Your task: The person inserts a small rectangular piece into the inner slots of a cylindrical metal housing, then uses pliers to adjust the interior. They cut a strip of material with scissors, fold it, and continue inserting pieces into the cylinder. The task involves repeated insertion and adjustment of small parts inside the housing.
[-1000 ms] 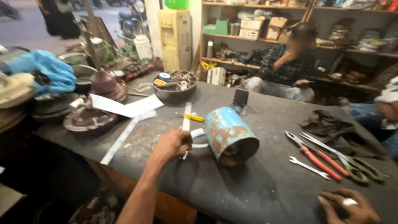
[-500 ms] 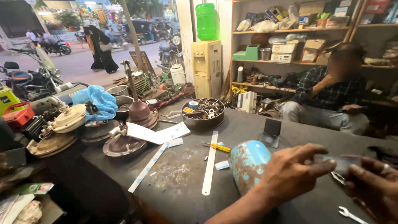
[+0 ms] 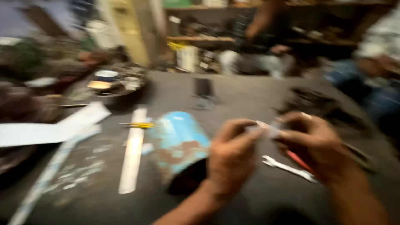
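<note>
Dark workbench point(image 3: 250, 96), blurry: left hand point(image 3: 231, 160) and right hand point(image 3: 316, 146) pinch together on small pale piece point(image 3: 268, 130); rusty blue can point(image 3: 179, 143) beside left hand. Looks mid-inspection; next needs steady grip.

The whole view is being smeared by heavy motion blur, so that no edge is being rendered sharply. The scene is being lit dimly and warmly, with the dark table point(image 3: 250, 100) being left murky and the far shelves being lost in shadow. The left hand point(image 3: 233, 158) and right hand point(image 3: 321, 150) are being shown soft and streaked. Brighter patches are being thrown back by the white sheet point(image 3: 54, 129) and the pale strip point(image 3: 133, 150). The corners are being darkened and stretched.
</note>
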